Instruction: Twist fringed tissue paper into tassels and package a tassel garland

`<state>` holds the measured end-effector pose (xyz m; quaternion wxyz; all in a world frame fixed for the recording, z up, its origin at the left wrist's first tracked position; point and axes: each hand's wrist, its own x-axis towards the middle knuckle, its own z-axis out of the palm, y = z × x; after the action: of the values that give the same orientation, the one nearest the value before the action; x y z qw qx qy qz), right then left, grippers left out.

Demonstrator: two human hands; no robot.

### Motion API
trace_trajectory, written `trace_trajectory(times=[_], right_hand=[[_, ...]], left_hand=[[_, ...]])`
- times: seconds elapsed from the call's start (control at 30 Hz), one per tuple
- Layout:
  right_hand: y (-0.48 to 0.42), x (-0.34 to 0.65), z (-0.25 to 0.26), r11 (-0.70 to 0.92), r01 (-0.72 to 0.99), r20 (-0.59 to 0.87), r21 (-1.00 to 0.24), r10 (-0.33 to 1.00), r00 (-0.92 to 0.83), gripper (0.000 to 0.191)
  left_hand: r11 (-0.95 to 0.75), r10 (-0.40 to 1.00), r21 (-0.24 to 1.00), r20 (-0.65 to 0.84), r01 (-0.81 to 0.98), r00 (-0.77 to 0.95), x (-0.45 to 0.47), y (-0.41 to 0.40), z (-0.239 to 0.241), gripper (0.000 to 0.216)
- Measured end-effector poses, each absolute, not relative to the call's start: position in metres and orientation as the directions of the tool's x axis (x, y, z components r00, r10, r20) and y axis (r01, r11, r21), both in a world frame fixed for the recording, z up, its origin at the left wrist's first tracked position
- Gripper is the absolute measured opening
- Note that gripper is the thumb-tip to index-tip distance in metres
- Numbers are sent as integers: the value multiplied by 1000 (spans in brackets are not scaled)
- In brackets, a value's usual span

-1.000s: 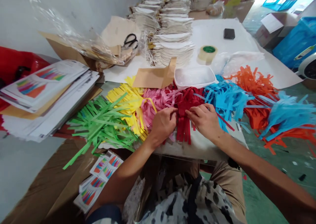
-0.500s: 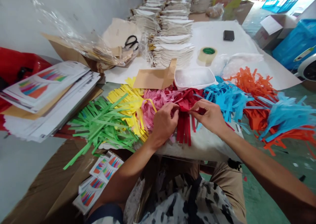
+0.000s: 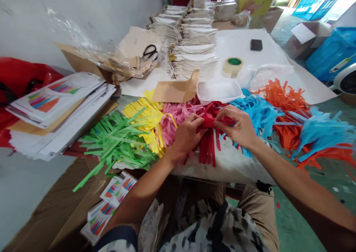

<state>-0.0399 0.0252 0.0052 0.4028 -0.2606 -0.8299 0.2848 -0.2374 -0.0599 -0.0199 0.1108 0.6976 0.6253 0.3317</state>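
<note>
Where the hands meet: on the red paper strips, at the near edge of the table, straight in front of the person.
Left hand: fingers curled in, thumb and fingertips pinched on the bunched top of the red strips.
Right hand: fingers arched over the same bunch and closed on it, knuckles toward the far edge.
Red strips: top gathered between the two hands; loose ends lie flat toward the near edge.
Neighbours, left: pink strips touching the red; then yellow strips; then green strips spilling over the near left corner.
Neighbours, right: blue strips touching the red; orange strips and a second blue heap overhanging the right edge.
Behind the strips: clear plastic tray and brown envelope side by side.
Mid-table: tape roll; scissors toward the left edge.
Far end: stacks of white bags.
Table top: covered in white sheet.
Left of table: pile of printed sheets; small printed cards lower down on brown cardboard.
Room: grey wall along the left; green floor and blue crates on the right.
</note>
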Motion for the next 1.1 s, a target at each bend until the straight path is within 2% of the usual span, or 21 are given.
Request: trace_trajectory(times=[0.13, 0.27, 0.33, 0.47, 0.53, 0.6, 0.67, 0.8, 0.87, 0.93, 1.0, 1.1], right_hand=[[20, -39, 35, 761, 187, 604, -621, 617, -504, 5], [9, -20, 76, 791, 173, 709, -587, 605, -363, 5], [1, -3, 96, 772, 190, 729, -607, 635, -254, 6], [-24, 30, 126, 710, 247, 723, -660, 689, -47, 11], [-42, 40, 131, 722, 247, 738, -646, 673, -35, 11], [-61, 43, 129, 727, 254, 737, -637, 672, -76, 9], [-81, 43, 122, 738, 231, 736, -634, 668, -113, 9], [-111, 48, 104, 755, 166, 746, -635, 654, -120, 13], [-122, 58, 100, 730, 168, 718, -663, 683, -134, 12], [-130, 73, 99, 692, 166, 666, -702, 722, -189, 12], [-134, 90, 101, 646, 128, 599, -753, 752, -276, 21], [-134, 107, 100, 503, -20, 453, -864, 760, -467, 54]], left_hand=[[-118, 944, 405, 328, 907, -24, -234, -50, -21, 17], [-78, 955, 308, 297, 948, -18, -233, -43, -22, 29], [-113, 958, 342, 287, 933, 11, -237, -45, -17, 32], [-330, 919, 538, 370, 776, 134, -248, -65, 18, 47], [-441, 871, 635, 474, 634, 131, -245, -82, 47, 46], [-512, 808, 674, 589, 533, 32, -232, -100, 77, 40], [-595, 740, 630, 672, 498, 34, -209, -115, 100, 26], [-727, 594, 453, 792, 516, 142, -160, -128, 114, 27], [-756, 570, 425, 801, 499, 182, -145, -130, 114, 17], [-762, 614, 485, 751, 428, 243, -137, -134, 116, 9], [-700, 713, 648, 608, 302, 349, -135, -141, 121, 7], [-374, 799, 924, 276, 83, 534, -135, -148, 126, 14]])
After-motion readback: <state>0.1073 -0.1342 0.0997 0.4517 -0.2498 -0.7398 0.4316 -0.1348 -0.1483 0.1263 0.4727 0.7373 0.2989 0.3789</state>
